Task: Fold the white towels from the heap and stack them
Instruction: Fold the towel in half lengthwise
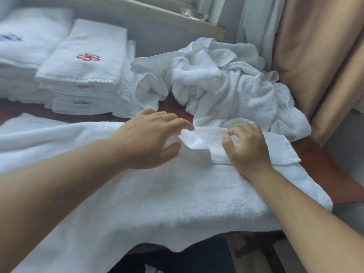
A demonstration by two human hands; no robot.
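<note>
A large white towel (157,198) lies spread across the table and hangs over its near edge. On its far right part lies a smaller white towel (279,148), its left end rumpled. My left hand (149,134) reaches to that rumpled end, fingers straight, thumb under a fold. My right hand (248,146) rests on the small towel with fingers curled, thumb and forefinger pinching its cloth. A heap of crumpled white towels (226,83) lies behind the hands. A stack of folded towels (86,71) with a red emblem on top stands at the back left.
A second folded stack (21,48) with a blue mark sits at the far left. The red-brown table (323,174) shows at the right edge. Tan curtains (315,56) hang at the right, and a window sill (157,14) runs along the back.
</note>
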